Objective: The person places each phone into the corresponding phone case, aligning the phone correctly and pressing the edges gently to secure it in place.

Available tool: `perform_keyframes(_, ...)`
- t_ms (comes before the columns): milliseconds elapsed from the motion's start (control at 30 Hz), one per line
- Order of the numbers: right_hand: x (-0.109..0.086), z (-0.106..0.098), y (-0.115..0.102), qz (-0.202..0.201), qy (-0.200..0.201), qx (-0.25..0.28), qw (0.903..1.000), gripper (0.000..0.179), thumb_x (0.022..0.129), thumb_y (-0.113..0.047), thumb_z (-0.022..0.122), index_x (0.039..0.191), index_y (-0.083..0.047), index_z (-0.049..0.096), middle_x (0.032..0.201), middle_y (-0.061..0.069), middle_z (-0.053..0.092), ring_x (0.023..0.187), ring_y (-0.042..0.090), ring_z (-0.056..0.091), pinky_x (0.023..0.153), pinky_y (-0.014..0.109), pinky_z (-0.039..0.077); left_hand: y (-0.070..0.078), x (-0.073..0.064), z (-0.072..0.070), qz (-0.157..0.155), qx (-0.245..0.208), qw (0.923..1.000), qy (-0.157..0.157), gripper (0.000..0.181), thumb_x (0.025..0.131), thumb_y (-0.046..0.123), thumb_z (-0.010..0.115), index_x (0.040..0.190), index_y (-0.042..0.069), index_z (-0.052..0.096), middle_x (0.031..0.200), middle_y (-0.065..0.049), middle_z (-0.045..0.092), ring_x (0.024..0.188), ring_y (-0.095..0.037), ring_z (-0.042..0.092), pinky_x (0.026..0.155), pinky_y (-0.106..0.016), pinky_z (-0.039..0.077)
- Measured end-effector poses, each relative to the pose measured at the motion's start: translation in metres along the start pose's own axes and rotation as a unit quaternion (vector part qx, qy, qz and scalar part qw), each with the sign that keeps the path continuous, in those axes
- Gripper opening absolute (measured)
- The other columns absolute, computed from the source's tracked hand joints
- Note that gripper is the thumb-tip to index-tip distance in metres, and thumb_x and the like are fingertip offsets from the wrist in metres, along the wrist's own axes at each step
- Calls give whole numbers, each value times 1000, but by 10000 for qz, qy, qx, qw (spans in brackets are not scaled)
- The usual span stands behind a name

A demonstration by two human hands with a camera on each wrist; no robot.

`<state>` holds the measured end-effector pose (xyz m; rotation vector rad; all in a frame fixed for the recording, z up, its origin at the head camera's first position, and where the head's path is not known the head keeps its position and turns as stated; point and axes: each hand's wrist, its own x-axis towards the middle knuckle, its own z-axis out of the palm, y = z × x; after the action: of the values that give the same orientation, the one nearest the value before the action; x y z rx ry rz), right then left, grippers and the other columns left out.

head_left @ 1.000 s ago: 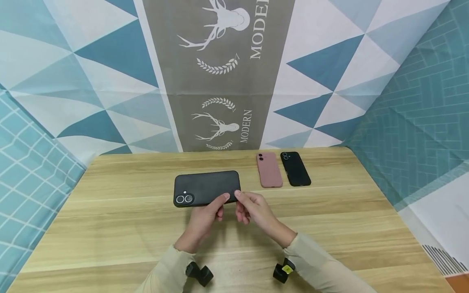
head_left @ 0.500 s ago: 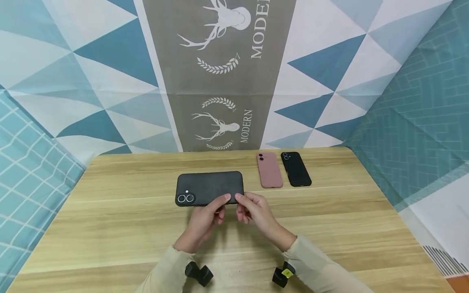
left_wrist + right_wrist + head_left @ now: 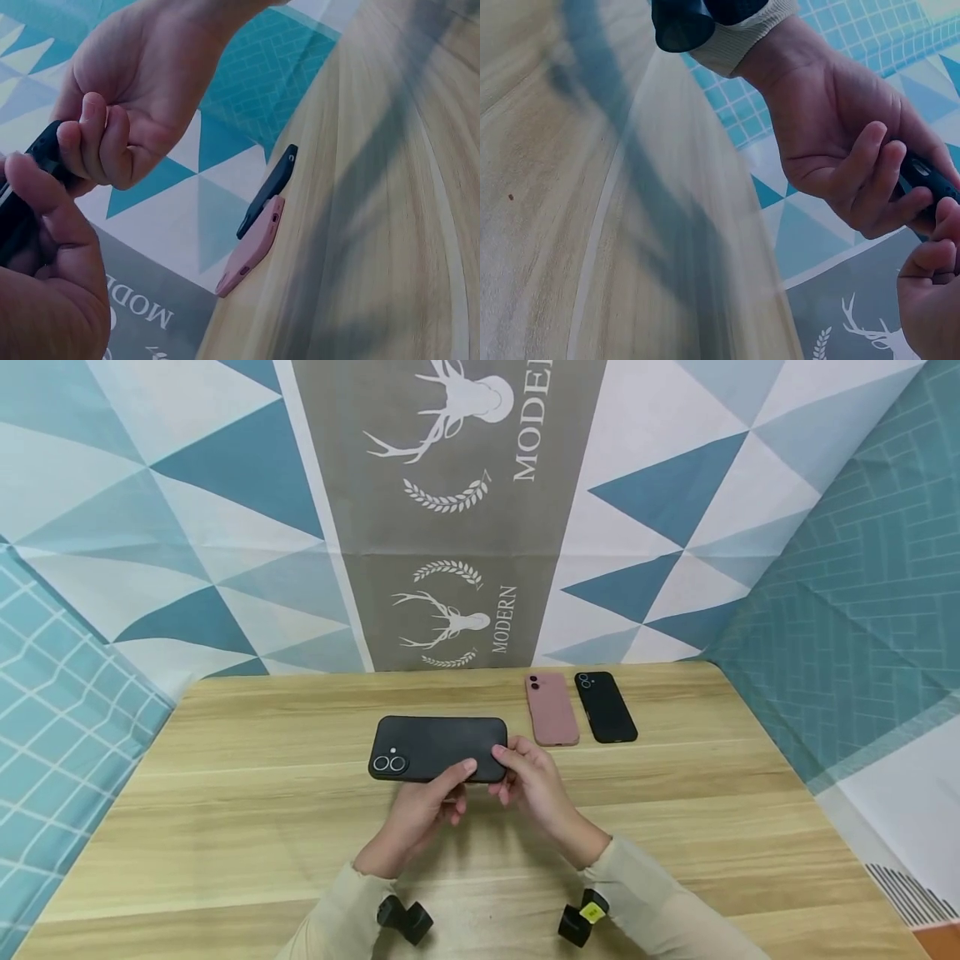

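In the head view, a phone in a black case point(image 3: 438, 745) is held sideways above the table, its back with two ringed camera lenses up and the lenses at the left end. My left hand point(image 3: 420, 814) grips its near long edge, thumb over the back and fingers underneath. At the right end, my right hand point(image 3: 536, 785) pinches the near corner, thumb on top. The left wrist view catches the dark phone edge point(image 3: 13, 225) between both hands, with the right hand's fingers point(image 3: 116, 150) curled beneath. Most of the underside is hidden.
Behind and to the right, a pink phone point(image 3: 552, 710) and a smaller-looking black phone point(image 3: 607, 707) lie side by side near the back edge of the wooden table point(image 3: 247, 827). Patterned cloth point(image 3: 450, 527) hangs right behind the table. Each sleeve carries a small black wrist camera point(image 3: 405, 920).
The held phone has shifted a little to the right and turned slightly, its right end now nearer me. My right hand has slid up around the right end. The other two phones stay put.
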<state>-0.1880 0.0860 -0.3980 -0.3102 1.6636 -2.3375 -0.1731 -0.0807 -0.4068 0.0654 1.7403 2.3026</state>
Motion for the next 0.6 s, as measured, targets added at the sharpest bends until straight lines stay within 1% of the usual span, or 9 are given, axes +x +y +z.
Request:
perform_keyframes(67,0,1,-1,11,115,151,9998,11,98,-11,42,89,-9,48,54,-8,58,45,1,54,43,13,41,1,-1,0,-40,-166,9998,130,13,92,23,58,99,13,58,53,4,55,46,-7,49,43,-18,43)
perform_keyframes(100,-1,1,-1,25,182,202,9996,10,98,-11,42,90,-9,48,55,-7,58,45,1,54,43,13,42,1,-1,-1,-36,-277,9993,244,14,92,23,58,101,13,57,53,4,57,46,-7,51,43,-18,44)
perform_keyframes(200,-1,1,-1,61,298,315,9990,6,98,-11,42,95,-8,47,56,-7,59,46,2,55,44,13,43,0,-2,-1,100,-531,9960,717,10,92,20,58,99,12,57,54,3,61,45,-7,54,42,-19,46)
perform_keyframes(267,-1,-1,-1,90,242,320,9992,6,98,-12,43,94,-9,48,57,-6,60,46,2,55,45,14,44,-1,-2,-2,191,-639,9931,960,5,92,15,57,95,13,58,56,3,62,46,-7,55,42,-19,46)
perform_keyframes(333,0,-3,-2,155,153,291,9993,11,98,-15,44,90,-10,50,56,-6,60,46,3,54,46,15,45,-1,-2,-3,240,-700,9910,1119,2,91,13,57,91,13,59,57,3,63,47,-7,55,42,-18,45)
perform_keyframes(433,4,-7,-4,336,67,193,9992,23,99,-22,42,80,-12,52,54,-6,59,44,4,52,45,16,45,-1,-1,-5,205,-781,9896,1188,8,90,11,54,84,12,59,54,4,61,47,-6,53,41,-17,44)
perform_keyframes(500,6,-9,-6,513,92,159,9985,31,100,-27,40,76,-13,54,53,-6,57,43,6,50,45,17,44,0,-2,-5,162,-805,9892,1211,13,89,10,53,78,11,59,53,3,60,46,-6,52,41,-16,43)
perform_keyframes(600,10,-11,-10,824,83,112,9965,33,99,-33,40,79,-15,58,55,-6,58,43,7,48,45,18,42,1,-3,-6,101,-755,9904,1157,22,88,9,51,69,10,60,51,4,59,44,-5,51,40,-16,42)
